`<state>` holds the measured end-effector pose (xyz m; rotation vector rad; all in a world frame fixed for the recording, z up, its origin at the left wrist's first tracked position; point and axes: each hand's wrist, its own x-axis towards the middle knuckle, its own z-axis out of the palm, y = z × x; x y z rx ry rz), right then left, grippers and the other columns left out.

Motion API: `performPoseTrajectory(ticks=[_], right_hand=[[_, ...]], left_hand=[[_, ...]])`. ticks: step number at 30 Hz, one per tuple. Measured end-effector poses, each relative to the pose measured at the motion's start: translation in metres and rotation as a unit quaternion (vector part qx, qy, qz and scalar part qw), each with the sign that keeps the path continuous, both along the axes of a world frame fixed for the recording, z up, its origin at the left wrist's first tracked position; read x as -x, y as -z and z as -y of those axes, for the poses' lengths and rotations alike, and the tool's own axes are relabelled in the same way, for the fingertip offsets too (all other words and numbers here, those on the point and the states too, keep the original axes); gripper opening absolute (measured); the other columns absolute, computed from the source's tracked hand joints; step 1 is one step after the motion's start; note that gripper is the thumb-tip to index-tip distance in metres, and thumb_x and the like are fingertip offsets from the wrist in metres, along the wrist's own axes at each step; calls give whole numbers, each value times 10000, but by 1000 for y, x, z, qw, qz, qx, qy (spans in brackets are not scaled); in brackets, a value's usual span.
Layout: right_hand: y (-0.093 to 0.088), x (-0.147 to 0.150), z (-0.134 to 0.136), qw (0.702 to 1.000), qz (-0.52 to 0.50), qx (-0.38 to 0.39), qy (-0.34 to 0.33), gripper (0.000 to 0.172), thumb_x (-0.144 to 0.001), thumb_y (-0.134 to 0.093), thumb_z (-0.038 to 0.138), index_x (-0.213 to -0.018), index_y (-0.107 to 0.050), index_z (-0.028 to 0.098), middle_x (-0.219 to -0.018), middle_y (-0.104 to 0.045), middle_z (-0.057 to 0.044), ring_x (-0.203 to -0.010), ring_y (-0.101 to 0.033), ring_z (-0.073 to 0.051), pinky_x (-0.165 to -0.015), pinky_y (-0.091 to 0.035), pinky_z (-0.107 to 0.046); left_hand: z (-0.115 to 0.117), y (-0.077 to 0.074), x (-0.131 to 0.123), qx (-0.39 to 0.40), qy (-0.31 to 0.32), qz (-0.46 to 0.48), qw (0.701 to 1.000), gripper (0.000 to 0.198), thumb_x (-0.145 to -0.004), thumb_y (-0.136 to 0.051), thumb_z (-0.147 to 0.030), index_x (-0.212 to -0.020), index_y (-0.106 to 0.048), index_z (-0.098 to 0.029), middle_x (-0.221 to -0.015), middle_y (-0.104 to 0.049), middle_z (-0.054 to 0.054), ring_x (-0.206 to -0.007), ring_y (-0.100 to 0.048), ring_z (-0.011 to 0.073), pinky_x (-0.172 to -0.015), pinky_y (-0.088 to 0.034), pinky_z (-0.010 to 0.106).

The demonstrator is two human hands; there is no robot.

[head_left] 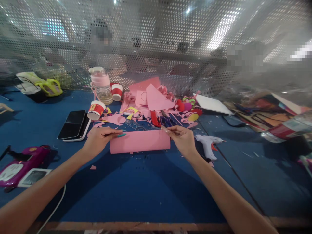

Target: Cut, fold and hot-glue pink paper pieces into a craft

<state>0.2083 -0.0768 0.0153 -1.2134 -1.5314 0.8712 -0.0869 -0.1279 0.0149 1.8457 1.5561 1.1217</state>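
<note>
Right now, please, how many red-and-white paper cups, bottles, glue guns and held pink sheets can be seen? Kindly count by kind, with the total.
Red-and-white paper cups: 2
Bottles: 2
Glue gun: 1
Held pink sheet: 1
Total: 6

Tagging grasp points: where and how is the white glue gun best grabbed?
Probably by its handle, coming from the near table edge. The white glue gun appears to lie on its side, handle toward the wearer, nozzle pointing right, so that approach stays clear of the tip. The right hand, now pinching the pink sheet, is nearer.
</note>
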Motion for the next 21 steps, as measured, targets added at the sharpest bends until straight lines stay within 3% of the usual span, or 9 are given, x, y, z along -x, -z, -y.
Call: performPoseTrajectory(ticks=[5, 9, 12, 17, 21], right_hand=[[-2, -6, -4, 997, 37, 9, -61, 288, -649, -707, 452, -707, -657, 174, -632, -657, -34, -570, -588, -155, -532, -467, -282], [-7, -13, -6, 984, 127, -23, -125, 223, -745, -632, 406, -782, -675, 190, -689, -685, -33, -667, -620, -180, -611, -467, -298], [-12, -15, -5, 976, 170, -44, -132, 223, -779, -597, 392, -744, -691, 192, -709, -695, -35, -696, -624, -194, -638, -463, -309], [-17, -13, -3, 981, 132, -22, -143, 259, -721, -656, 440, -656, -673, 190, -696, -697, -41, -709, -644, -223, -686, -495, -341], [-20, -10, -3, 980, 91, -42, -172, 228, -773, -619, 410, -682, -669, 207, -805, -724, -55, -890, -661, -254, -814, -497, -390]], left_hand=[[1, -3, 2, -2, 16, -8, 1000, 255, -775, -584, -418, -883, -738, -246, -894, -732, 9, -866, -669, 213, -774, -541, 305], [1, -5, 7, 3, 47, -17, 999, 219, -785, -582, -368, -894, -736, -256, -914, -729, 3, -877, -670, 203, -791, -543, 299], [1, -5, 10, 31, 65, -2, 997, 230, -782, -596, -369, -924, -728, -244, -933, -726, 14, -916, -666, 216, -804, -546, 313], [2, -11, 7, 60, 77, 32, 995, 298, -763, -621, -372, -988, -706, -197, -916, -728, 40, -904, -675, 242, -796, -554, 351], [1, -21, 9, 2, 90, -59, 994, 199, -803, -565, -309, -893, -731, -246, -872, -734, -1, -842, -686, 195, -763, -560, 292]])
